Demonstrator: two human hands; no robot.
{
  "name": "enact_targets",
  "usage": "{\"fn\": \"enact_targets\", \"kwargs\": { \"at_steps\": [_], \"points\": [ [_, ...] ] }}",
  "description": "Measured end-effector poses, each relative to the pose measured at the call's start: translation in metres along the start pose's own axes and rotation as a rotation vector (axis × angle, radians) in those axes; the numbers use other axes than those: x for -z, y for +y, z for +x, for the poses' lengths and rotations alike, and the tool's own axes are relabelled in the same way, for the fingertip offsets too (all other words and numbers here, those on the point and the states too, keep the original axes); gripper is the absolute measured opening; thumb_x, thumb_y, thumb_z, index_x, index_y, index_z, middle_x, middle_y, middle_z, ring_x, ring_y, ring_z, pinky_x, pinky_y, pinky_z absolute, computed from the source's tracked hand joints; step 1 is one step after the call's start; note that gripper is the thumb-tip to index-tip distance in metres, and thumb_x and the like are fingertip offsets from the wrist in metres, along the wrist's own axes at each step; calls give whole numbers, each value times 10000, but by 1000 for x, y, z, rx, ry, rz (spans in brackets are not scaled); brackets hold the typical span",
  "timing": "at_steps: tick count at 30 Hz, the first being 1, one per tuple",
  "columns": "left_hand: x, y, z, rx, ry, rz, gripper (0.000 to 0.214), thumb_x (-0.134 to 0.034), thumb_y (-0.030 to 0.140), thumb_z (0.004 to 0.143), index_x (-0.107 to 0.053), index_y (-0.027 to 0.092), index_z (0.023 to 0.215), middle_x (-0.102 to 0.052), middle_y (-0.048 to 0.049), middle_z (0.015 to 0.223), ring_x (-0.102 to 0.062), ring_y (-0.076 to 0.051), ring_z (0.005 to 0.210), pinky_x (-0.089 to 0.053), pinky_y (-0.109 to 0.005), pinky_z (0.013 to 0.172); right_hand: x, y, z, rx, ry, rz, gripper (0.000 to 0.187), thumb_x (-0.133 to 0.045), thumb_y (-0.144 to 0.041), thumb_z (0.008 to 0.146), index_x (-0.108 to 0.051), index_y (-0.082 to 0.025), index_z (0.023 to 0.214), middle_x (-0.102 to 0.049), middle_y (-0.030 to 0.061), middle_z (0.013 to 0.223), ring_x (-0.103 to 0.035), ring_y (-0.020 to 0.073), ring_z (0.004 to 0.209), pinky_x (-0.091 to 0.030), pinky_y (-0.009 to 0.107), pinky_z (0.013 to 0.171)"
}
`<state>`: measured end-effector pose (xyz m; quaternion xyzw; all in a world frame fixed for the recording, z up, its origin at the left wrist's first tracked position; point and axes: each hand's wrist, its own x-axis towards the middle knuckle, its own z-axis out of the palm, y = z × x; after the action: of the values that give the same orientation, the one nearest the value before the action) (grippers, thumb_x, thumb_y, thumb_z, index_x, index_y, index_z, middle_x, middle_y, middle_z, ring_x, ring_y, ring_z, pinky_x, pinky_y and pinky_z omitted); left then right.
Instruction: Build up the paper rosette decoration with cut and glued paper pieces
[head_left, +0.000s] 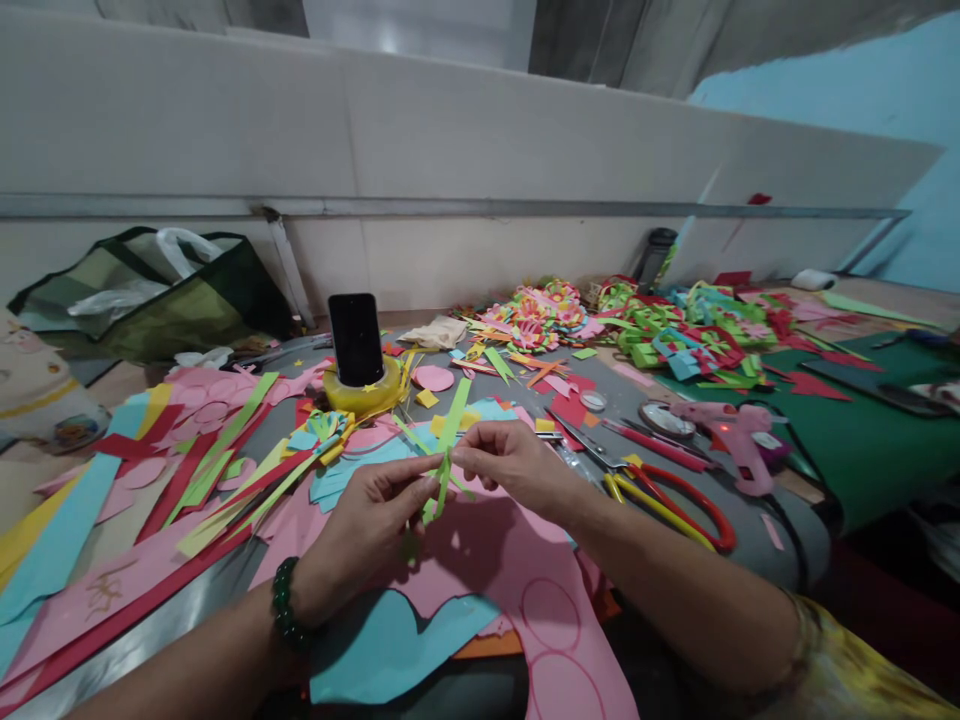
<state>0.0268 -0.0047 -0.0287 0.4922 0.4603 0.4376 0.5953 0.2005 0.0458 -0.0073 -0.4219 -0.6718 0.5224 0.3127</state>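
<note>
Between my two hands is a light green strip (454,412) of what looks like craft foam, standing up with its lower part folded or crossed. My left hand (373,525), a dark green bead bracelet on its wrist, pinches the strip near its lower end. From the other side, the fingertips of my right hand (504,462) close on the same strip. Right under the hands lies a pink foam sheet (491,560) with circles drawn on it. A light blue sheet (397,650) with a wavy edge lies nearer to me.
Scissors (675,495) with red and yellow handles and a pink glue gun (739,440) lie to the right. A phone (356,338) stands in a yellow tape roll (366,398). Foam flowers (536,318) are heaped behind; coloured strips (217,470) cover the left side.
</note>
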Motion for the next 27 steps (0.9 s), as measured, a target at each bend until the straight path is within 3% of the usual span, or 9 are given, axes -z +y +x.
{"fn": "enact_targets", "kwargs": {
  "at_steps": [5, 14, 19, 23, 25, 27],
  "points": [
    [0, 1, 0, 19, -3, -21, 482, -706, 431, 703, -690, 164, 1104, -521, 33, 534, -446, -90, 377, -391, -221, 348, -1, 2, -1, 11, 9, 14, 269, -657, -392, 748, -586, -150, 656, -534, -34, 552, -435, 61, 477, -316, 196, 451],
    [1, 1, -1, 25, -52, -31, 425, -680, 427, 737, -659, 175, 1080, -527, 48, 564, -481, -93, 392, -413, -221, 373, -2, 4, 1, 14, 54, 17, 272, -642, -397, 752, -579, -150, 660, -549, -27, 571, -435, 64, 477, -321, 201, 451],
    [3, 1, 2, 5, -11, -63, 253, -688, 405, 734, -612, 167, 772, -565, 35, 566, -482, -83, 458, -400, -191, 430, 4, 6, 4, 26, 110, 122, 265, -576, -398, 782, -610, -149, 697, -538, -26, 576, -426, 69, 481, -328, 213, 475],
    [9, 3, 6, -83, 65, -30, 236, -707, 383, 717, -614, 166, 714, -560, 31, 612, -485, -80, 540, -380, -178, 497, -3, 5, -1, -10, -82, 101, 273, -617, -415, 778, -624, -144, 754, -568, -9, 673, -467, 82, 572, -366, 222, 549],
    [11, 3, 7, -111, 109, -19, 224, -729, 370, 692, -642, 164, 714, -561, 27, 653, -457, -76, 564, -371, -183, 520, -9, 4, -4, 36, -182, 53, 254, -657, -400, 763, -628, -148, 785, -559, -14, 704, -471, 88, 617, -373, 225, 581],
    [12, 3, 7, -107, 118, -28, 214, -741, 364, 676, -665, 167, 709, -558, 25, 664, -435, -79, 572, -362, -192, 526, -14, 4, -5, 115, -197, 11, 225, -667, -371, 762, -613, -153, 750, -532, -26, 682, -455, 90, 625, -369, 226, 589]
  ]
}}
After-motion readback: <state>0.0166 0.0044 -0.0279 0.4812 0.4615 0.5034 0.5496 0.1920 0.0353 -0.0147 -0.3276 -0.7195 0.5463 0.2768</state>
